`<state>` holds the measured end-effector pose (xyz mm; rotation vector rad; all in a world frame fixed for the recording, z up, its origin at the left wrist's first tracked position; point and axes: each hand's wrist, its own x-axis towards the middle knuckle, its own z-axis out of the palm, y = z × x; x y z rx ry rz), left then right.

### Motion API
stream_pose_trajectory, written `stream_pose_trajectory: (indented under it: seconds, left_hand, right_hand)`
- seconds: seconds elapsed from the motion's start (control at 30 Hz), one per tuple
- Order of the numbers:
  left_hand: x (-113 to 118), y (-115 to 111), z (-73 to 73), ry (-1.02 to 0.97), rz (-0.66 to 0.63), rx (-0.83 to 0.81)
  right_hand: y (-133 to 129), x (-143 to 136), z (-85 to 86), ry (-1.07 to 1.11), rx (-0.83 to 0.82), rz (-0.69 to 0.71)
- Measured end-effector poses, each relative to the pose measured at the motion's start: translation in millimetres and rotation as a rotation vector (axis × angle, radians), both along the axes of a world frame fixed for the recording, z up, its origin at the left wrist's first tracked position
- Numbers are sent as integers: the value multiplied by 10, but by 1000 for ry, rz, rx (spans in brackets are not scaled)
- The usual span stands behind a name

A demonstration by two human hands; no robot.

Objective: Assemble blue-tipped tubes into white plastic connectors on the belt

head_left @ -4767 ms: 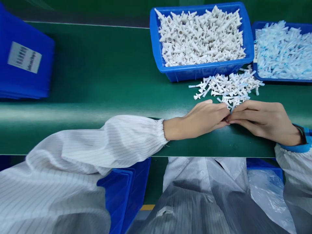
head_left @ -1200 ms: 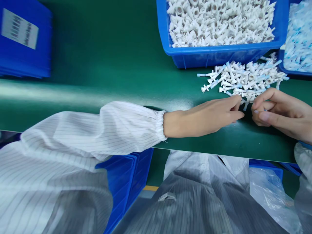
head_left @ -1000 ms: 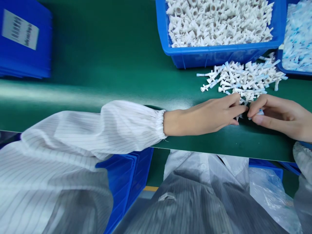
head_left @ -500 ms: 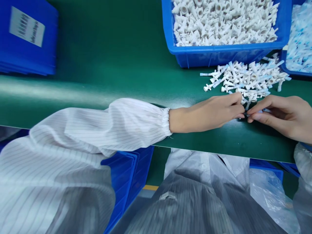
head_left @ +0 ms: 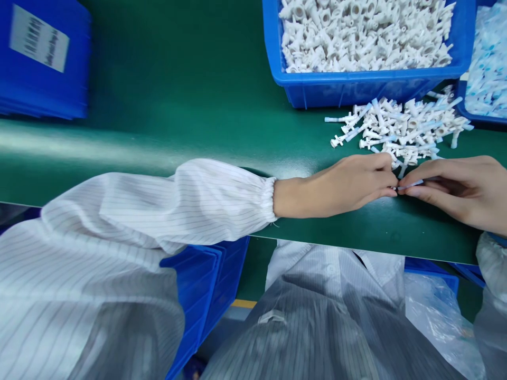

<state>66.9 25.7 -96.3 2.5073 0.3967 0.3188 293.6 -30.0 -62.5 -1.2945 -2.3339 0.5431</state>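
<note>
My left hand [head_left: 348, 182] is closed in a pinch at the right of the green table. A small white piece shows at its fingertips, mostly hidden by the fingers; it looks like one of the white plastic fittings. Close against it, my right hand [head_left: 461, 187] pinches a pale blue tube piece [head_left: 412, 185] between thumb and forefinger. The fingertips of both hands nearly meet, and whether the two pieces are joined I cannot tell. Just beyond the hands lies a loose pile of white fittings with pale blue tubes [head_left: 412, 126].
A blue bin [head_left: 352, 79] of white fittings stands behind the pile. At the far right is another blue tray [head_left: 485, 119] with bagged pale blue pieces. A blue box with a label [head_left: 43, 74] is at the left. Blue crates [head_left: 198, 295] sit below the table edge.
The fingertips of my hands have come closer together. The pale blue tube in my right hand now shows more plainly. The pile and bins look the same.
</note>
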Motion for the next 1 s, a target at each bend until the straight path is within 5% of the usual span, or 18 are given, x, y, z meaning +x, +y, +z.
stream_pose_trajectory:
  seconds: [0.3,1.0]
  left_hand:
    - [23,-5,-13,-4,72,0]
    - [77,34,31,46,30,-8]
  right_hand:
    - [-50,-63,-21,24,44,84]
    - [-77,-150,-159,73,76,27]
